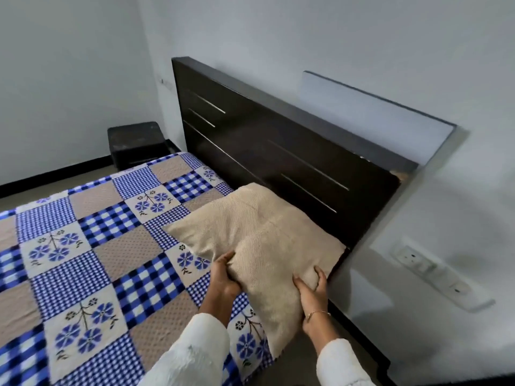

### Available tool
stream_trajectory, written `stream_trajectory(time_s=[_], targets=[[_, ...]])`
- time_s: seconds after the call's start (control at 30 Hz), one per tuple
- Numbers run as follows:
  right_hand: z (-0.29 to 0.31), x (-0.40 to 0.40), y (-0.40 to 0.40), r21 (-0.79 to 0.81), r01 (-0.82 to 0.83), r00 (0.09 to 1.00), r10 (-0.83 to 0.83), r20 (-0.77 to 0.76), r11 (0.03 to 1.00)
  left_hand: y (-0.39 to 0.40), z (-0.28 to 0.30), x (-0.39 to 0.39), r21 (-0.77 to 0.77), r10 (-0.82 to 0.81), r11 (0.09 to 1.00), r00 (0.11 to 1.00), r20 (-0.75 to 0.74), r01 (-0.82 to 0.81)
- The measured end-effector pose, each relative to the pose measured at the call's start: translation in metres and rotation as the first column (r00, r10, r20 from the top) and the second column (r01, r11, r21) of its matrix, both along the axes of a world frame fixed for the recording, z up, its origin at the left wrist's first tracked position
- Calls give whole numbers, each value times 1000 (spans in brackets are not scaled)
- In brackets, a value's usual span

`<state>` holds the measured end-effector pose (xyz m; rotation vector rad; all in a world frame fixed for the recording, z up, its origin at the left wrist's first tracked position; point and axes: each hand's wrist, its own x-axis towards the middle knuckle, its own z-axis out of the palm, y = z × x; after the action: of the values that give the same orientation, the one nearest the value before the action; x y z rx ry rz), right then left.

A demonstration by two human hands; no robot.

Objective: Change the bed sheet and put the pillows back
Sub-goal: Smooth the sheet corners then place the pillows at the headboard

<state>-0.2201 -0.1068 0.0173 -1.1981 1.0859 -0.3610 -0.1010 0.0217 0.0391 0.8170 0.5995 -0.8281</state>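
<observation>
Pillow (250,232): beige, woven cover, soft and limp. It lies tilted at the head end of the bed, far edge against the dark headboard (278,140), near corner hanging over the bed's side.

Bed sheet (83,246): blue-and-beige patchwork with flowers and checks, spread flat over the bed.

Left hand (223,277): fingers curled into the pillow's near-left edge, bunching the cloth.

Right hand (313,288): gripping the near-right edge, thumb pressed into the filling; thin bracelet at the wrist.

Handling, as judged: light, yielding, not fragile. It sags between grips, so holding two opposite edges suits it.

Also present: dark bedside cabinet (136,143); wall switch panel (434,271).
</observation>
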Motion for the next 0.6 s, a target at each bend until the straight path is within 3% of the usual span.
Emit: stream_trajectory(time_s=[0.13, 0.23, 0.3, 0.33, 0.4, 0.5, 0.6], targets=[[-49, 10, -27, -11, -176, 972, 172, -157, 984, -24, -51, 16, 115, -10, 993, 999, 31, 6], [-61, 13, -29, -59, -429, 858, 386, -339, 901, -12, -73, 16, 330, -28, 944, 998, 59, 8], [-55, 16, -28, -72, -630, 684, 508, -523, 774, -2, -78, 10, 420, -14, 908, 999, 39, -4], [-44, 20, -25, -71, -734, 553, 533, -641, 676, 7, -73, 6, 457, 20, 889, 999, 28, -31], [-22, 28, -21, -110, -845, 377, 438, -816, 523, 11, -59, -2, 525, 9, 850, 999, 50, -34], [17, 45, 0, -162, -948, 260, 372, -891, 276, 21, -25, -10, 580, -44, 814, 992, 115, -31], [50, 59, 51, -206, -973, 230, 470, -852, 103, 59, 12, -24, 577, -139, 817, 974, 177, 12]])
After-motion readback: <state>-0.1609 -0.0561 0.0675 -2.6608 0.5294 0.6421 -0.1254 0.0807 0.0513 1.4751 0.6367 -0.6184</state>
